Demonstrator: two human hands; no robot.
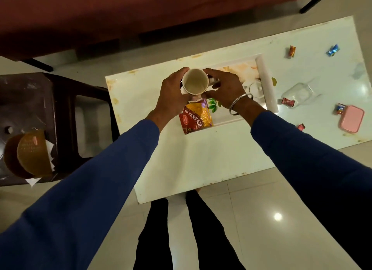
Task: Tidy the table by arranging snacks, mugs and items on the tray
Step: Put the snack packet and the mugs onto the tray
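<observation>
Both hands cradle the mug (195,84) above the tray (265,82) — left hand (173,94) curled round one side, right hand (223,86) round the other, presumably for steady placement. The snack packet (198,116) lies on the tray's near edge; wrapped sweets (291,51) remain scattered on the table (211,159).

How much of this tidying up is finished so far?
Early on, I would say. A red and yellow snack packet already lies on the white floral tray. Both the left hand and the right hand hold a white mug above the tray. Left on the white table: several wrapped sweets, a clear jar and a pink box.
</observation>
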